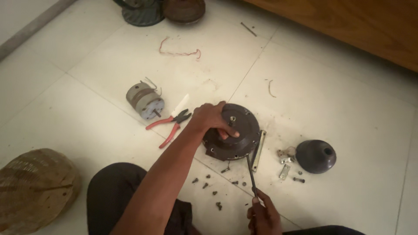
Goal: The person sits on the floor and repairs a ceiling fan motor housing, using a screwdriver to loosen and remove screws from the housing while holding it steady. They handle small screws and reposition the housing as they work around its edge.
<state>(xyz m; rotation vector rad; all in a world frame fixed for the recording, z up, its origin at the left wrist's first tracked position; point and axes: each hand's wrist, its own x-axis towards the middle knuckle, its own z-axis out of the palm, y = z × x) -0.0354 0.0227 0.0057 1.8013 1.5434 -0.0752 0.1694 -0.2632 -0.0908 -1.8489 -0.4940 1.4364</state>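
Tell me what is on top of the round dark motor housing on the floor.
The left hand rests on the round dark motor housing, fingers over its top beside the central shaft stub. The surface under the palm is covered and cannot be seen.

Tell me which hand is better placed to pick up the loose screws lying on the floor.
Right, probably. The right hand sits low beside the loose screws, though it grips a dark tool angled toward the round motor housing. The left hand lies on top of that housing, farther from them.
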